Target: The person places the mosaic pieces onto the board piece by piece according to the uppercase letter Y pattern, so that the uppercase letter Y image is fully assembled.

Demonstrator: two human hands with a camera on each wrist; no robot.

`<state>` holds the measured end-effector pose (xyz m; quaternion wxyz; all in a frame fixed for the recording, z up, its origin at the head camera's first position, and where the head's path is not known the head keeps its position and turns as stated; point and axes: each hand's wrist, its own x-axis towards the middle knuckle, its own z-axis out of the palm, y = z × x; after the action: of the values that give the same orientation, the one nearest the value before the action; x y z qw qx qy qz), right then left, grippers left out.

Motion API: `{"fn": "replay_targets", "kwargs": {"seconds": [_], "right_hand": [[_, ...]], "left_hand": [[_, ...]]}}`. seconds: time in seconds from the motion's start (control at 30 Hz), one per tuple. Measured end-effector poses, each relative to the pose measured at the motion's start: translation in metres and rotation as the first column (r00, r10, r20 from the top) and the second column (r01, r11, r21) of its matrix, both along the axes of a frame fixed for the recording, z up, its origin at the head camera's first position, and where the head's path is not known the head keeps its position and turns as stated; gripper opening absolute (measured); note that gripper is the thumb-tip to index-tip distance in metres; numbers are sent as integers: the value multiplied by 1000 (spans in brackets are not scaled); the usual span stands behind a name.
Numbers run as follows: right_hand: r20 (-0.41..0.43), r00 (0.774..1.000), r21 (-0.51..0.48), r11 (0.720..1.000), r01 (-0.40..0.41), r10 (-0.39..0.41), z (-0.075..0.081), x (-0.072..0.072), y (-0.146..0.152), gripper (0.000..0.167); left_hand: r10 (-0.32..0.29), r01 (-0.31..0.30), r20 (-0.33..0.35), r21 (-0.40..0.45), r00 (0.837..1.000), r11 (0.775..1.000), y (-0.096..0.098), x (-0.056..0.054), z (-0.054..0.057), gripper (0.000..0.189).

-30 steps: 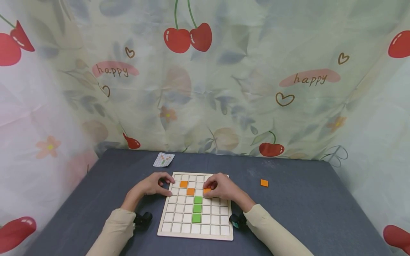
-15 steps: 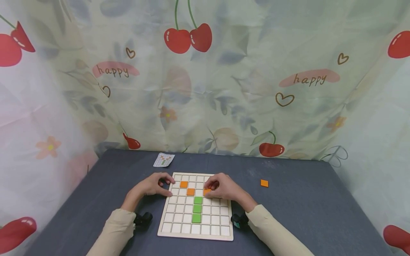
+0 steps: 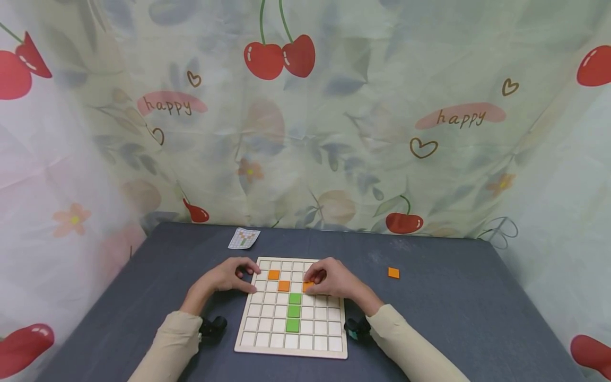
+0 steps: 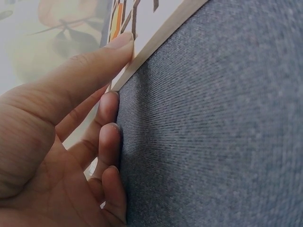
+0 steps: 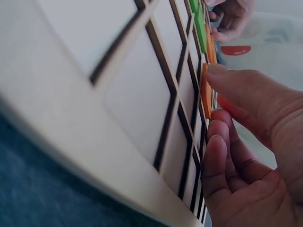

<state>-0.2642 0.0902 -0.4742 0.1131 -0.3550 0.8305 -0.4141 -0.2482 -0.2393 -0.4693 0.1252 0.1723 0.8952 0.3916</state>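
Observation:
A pale wooden grid board [image 3: 277, 339] with white squares lies on the dark table. My left hand [image 3: 226, 274] holds its upper left edge; in the left wrist view the thumb [image 4: 122, 42] lies on the board's rim with the fingers curled at its side. Over the upper right part, my right hand [image 3: 336, 280] pinches an orange square tile [image 5: 206, 90] at the board's surface, partly covered by thumb and fingers. Two other orange tiles, one [image 3: 273, 275] above and left of the second [image 3: 284, 286], sit in cells. Green tiles [image 3: 294, 311] form a column in the middle.
A loose orange tile [image 3: 393, 272] lies on the table [image 3: 429, 318] right of the board. Behind the board is a small card [image 3: 244, 238] printed with a coloured grid pattern. A cherry-print curtain [image 3: 305, 132] encloses the back and sides.
My right hand has shifted very slightly to the right over the same orange tile. The left hand and the board stay in place.

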Motion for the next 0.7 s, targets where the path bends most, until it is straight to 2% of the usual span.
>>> {"fn": "replay_targets", "kwargs": {"seconds": [0.27,0.7], "right_hand": [[-19,1000,-43,999,-7,7,3,-3,20,18],[6,999,-73,996,51,-50,8,2,72,16]], "left_hand": [[6,-6,4,2,1000,1000,1,-2,-1,38],[-18,18,-12,-5,1000,1000,0,0,0,38]]}}
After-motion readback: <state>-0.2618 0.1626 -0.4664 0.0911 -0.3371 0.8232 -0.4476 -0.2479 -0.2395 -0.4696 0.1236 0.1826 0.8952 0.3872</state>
